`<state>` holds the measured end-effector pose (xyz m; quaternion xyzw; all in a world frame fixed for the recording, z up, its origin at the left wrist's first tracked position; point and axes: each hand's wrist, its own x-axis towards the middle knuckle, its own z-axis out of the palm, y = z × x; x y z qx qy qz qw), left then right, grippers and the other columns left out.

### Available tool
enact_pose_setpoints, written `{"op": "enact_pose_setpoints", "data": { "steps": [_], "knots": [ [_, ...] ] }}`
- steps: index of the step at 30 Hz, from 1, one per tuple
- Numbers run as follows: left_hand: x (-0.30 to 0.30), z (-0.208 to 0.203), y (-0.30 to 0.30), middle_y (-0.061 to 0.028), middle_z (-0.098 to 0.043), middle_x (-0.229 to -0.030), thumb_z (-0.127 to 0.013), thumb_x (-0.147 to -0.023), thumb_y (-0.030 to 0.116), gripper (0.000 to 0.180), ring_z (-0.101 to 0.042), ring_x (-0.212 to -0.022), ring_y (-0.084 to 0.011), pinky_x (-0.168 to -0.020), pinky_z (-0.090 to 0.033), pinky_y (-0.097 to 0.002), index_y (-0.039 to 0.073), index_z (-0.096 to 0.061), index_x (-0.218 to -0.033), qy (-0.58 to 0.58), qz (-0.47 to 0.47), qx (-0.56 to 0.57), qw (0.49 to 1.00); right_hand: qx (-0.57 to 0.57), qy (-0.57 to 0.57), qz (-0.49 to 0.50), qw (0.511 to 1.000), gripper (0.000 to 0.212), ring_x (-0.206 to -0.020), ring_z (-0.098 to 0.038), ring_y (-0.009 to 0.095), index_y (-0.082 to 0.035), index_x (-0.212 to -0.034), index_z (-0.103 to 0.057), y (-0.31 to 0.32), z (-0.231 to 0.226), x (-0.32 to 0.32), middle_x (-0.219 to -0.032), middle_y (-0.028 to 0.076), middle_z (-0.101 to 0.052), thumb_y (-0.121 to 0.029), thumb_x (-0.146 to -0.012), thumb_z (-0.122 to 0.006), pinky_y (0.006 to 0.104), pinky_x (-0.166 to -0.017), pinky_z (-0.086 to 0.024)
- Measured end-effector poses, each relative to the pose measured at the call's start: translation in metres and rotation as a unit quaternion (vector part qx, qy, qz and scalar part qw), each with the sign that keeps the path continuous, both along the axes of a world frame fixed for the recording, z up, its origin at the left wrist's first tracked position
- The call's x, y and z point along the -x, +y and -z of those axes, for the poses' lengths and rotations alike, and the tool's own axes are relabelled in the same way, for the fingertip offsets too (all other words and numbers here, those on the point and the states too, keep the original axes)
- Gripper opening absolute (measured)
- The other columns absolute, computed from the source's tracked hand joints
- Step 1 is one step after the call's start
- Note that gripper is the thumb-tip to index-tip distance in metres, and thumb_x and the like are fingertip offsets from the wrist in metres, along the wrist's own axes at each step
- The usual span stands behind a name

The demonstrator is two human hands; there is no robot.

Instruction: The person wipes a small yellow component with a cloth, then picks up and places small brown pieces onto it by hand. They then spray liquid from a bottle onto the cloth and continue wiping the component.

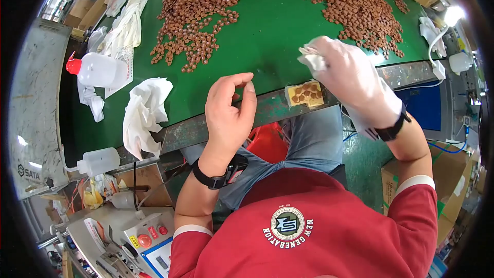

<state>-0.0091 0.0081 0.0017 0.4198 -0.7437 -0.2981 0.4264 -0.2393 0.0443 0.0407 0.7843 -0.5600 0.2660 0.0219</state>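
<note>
My bare left hand (230, 110) hovers over the near edge of the green table, its fingers loosely curled. A small gap shows between thumb and index tips, with nothing visible there. My right hand (355, 80), in a thin white glove, is closed around a crumpled white cloth (314, 61) above the table. Below that cloth, at the table's edge, lies a small yellowish block (304, 94) with brown patches on it. Two piles of small round brown pieces spread across the far side: a left pile (198, 13) and a right pile (360, 10).
At left stand a clear squeeze bottle with a red cap (98, 68), a draped white cloth (146, 113) and white gloves (126, 25). Another plastic bottle (99, 162) lies by the near left edge. A lit lamp (453, 16) and its cord are at right; a control box (146, 239) sits lower left.
</note>
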Motion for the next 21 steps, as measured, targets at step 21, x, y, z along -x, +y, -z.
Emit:
{"op": "enact_pose_setpoints", "data": {
  "steps": [21],
  "knots": [
    [0.038,-0.037,0.005,-0.0120,-0.062,-0.105,-0.067,-0.083,0.010,0.026,-0.059,-0.097,-0.0292,-0.084,-0.048,-0.0386,0.003,-0.063,-0.108,-0.162,0.172,0.043,0.971,0.077,-0.423,0.149,0.891,0.021,-0.076,-0.059,0.005,0.001,-0.108,-0.065,0.018,0.032,0.122,-0.094,0.003,-0.068,-0.015,-0.095,-0.060,0.0196,-0.065,-0.045]
  ]
}}
